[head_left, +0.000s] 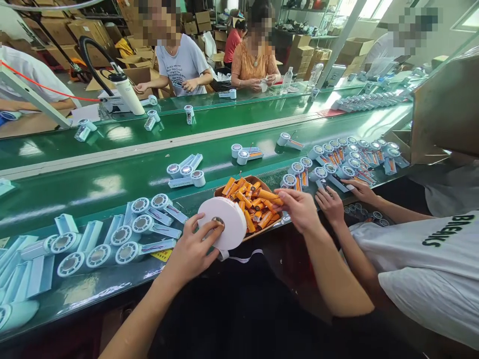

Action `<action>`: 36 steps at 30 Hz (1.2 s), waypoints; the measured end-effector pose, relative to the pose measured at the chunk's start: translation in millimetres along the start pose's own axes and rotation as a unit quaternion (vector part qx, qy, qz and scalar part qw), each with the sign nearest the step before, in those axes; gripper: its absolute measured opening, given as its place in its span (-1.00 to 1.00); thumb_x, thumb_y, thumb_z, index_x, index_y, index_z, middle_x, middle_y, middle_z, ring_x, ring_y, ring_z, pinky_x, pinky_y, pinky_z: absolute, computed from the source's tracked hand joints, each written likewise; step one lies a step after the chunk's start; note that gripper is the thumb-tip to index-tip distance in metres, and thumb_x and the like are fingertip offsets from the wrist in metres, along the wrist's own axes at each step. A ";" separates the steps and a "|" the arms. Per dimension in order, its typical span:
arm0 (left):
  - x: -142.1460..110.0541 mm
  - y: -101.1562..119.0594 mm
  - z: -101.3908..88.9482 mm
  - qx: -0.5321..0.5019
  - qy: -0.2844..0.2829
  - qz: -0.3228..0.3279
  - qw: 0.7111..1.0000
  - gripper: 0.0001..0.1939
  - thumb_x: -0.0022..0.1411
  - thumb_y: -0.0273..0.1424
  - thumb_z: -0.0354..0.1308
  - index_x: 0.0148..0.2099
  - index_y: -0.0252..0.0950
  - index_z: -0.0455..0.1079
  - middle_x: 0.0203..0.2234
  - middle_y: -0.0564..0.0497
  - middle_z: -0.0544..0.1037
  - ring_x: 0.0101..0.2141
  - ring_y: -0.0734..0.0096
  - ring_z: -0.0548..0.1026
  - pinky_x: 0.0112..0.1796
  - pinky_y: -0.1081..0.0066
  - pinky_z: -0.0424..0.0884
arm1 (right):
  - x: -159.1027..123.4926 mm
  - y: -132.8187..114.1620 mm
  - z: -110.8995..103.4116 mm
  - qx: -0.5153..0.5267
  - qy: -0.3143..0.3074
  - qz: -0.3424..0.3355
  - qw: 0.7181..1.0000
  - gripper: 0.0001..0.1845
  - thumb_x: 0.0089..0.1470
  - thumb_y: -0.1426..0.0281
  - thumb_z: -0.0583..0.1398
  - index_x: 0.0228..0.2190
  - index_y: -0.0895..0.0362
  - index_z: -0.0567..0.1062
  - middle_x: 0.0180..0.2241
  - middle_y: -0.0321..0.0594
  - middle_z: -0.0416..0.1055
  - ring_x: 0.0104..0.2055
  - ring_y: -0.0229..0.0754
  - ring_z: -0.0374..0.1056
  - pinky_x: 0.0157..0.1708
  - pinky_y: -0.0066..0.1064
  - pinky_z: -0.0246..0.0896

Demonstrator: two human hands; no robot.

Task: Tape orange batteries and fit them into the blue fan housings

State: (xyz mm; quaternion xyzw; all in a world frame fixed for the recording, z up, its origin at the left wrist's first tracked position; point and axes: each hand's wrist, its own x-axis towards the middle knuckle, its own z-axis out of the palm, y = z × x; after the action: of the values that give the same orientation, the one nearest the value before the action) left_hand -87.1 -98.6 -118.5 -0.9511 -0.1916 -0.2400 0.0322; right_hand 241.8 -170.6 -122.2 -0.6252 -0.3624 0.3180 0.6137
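My left hand [192, 252] grips a flat roll of white tape [234, 222], with fingers at its centre hole and along its edge. A loose strip of tape [247, 259] hangs under the roll. Between the fingertips of my right hand [303, 212] is the end of an orange cylindrical battery [270, 196], held just above the pile. Below it, a shallow cardboard box [261, 231] holds several orange batteries [255, 203]. The roll hides the box's left part.
Pale blue handheld fan bodies [121, 235] lie left on the green conveyor belt [127, 187]; more fan bodies [348, 154] crowd the right. A co-worker's hands [331, 202] handle a part close to my right hand. Other people sit across the line, near a white cylindrical device [127, 92].
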 end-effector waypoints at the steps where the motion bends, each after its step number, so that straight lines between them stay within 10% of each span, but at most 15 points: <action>1: 0.8 0.7 0.7 0.005 -0.007 0.006 1.000 -0.52 0.22 -0.47 0.35 0.19 -0.29 0.47 0.00 -0.14 0.62 0.21 -0.17 0.32 0.15 -0.01 0.50 | -10.4 1.4 9.3 0.025 0.024 -0.006 0.999 -0.44 -0.03 -0.09 0.42 -0.27 0.15 0.74 -0.40 -0.16 0.67 -0.54 -0.09 0.55 -0.48 -0.25 0.57; 7: 7.5 6.7 -0.9 0.034 -0.029 0.024 0.999 -0.55 0.24 -0.45 0.33 0.19 -0.25 0.53 0.03 -0.10 0.63 0.18 -0.03 0.39 0.24 0.07 0.42 | -64.2 6.8 56.4 -0.067 0.111 -0.120 0.984 -0.63 0.23 0.05 0.32 -0.28 0.08 0.77 -0.28 -0.15 0.72 -0.29 0.00 0.66 -0.23 -0.25 0.63; 13: 9.1 1.4 -10.4 0.044 -0.048 0.050 0.997 -0.48 0.22 -0.48 0.33 0.23 -0.18 0.53 0.04 -0.07 0.65 0.07 0.03 0.47 0.14 0.09 0.46 | -61.8 13.2 46.7 -0.007 -0.091 -0.006 0.996 -0.56 0.17 0.06 0.38 -0.05 0.09 0.70 -0.15 -0.07 0.70 -0.15 0.04 0.65 -0.09 -0.15 0.62; 19: 28.9 -11.5 -33.9 0.060 -0.036 0.080 0.994 -0.46 0.33 -0.54 0.25 0.29 -0.04 0.47 0.04 0.03 0.66 -0.04 0.13 0.47 0.20 0.04 0.38 | -20.8 -15.0 33.0 0.089 -0.352 0.096 0.927 -0.47 -0.10 0.16 0.56 -0.12 0.14 0.68 -0.20 -0.17 0.69 -0.12 -0.03 0.64 0.02 -0.15 0.60; 21: 31.5 -4.5 -33.0 0.072 -0.036 0.063 0.995 -0.49 0.34 -0.49 0.26 0.29 -0.04 0.47 0.01 0.01 0.66 -0.08 0.12 0.46 0.10 0.03 0.40 | -26.4 -13.8 46.8 0.118 -0.299 0.087 0.943 -0.46 -0.15 0.16 0.58 -0.15 0.13 0.67 -0.22 -0.18 0.69 -0.15 -0.02 0.64 0.00 -0.13 0.61; 25: 22.4 30.3 -4.8 0.061 0.016 -0.018 0.998 -0.51 0.33 -0.23 0.36 0.25 -0.22 0.50 -0.10 -0.07 0.69 -0.21 0.13 0.41 -0.17 0.09 0.33 | -29.9 3.4 66.2 0.231 0.004 0.006 0.973 -0.43 -0.07 0.05 0.53 -0.09 0.05 0.59 -0.11 -0.10 0.67 -0.09 0.02 0.63 0.03 -0.10 0.60; 29: 28.6 33.7 20.7 -0.021 -0.038 -0.040 0.998 -0.35 0.15 -0.10 0.50 0.24 -0.20 0.53 -0.03 -0.11 0.67 -0.12 0.13 0.44 -0.14 0.16 0.32 | 28.3 2.8 16.8 0.244 0.180 -0.123 0.945 -0.51 0.01 0.00 0.46 -0.14 -0.04 0.50 -0.04 -0.22 0.62 0.07 -0.16 0.55 0.10 -0.35 0.52; 33: 110.0 -34.3 28.6 -0.112 -0.237 0.012 0.965 -0.54 0.27 0.01 0.35 0.16 0.05 0.59 0.05 0.00 0.66 0.07 0.04 0.46 -0.01 0.14 0.35 | 70.2 1.9 -34.5 0.225 0.179 -0.124 0.950 -0.43 -0.06 0.13 0.52 -0.05 -0.05 0.49 0.00 -0.22 0.60 0.14 -0.13 0.52 0.13 -0.30 0.49; 36: 214.1 -90.9 61.1 -0.058 -0.301 -0.082 0.948 -0.62 0.53 -0.19 -0.03 0.06 -0.02 0.63 0.05 0.00 0.66 0.02 0.13 0.51 0.07 0.14 0.38 | 74.1 13.4 -36.1 0.199 0.123 -0.079 0.969 -0.27 -0.13 0.18 0.56 0.06 -0.09 0.47 -0.10 -0.22 0.65 0.09 -0.04 0.57 -0.01 -0.25 0.55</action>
State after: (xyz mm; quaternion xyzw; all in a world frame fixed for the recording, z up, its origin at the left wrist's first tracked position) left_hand 79.2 69.6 -74.8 -0.9604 -0.2552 0.0452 -0.1018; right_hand 312.6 -127.3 -130.5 -0.4944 -0.2622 0.2545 0.7887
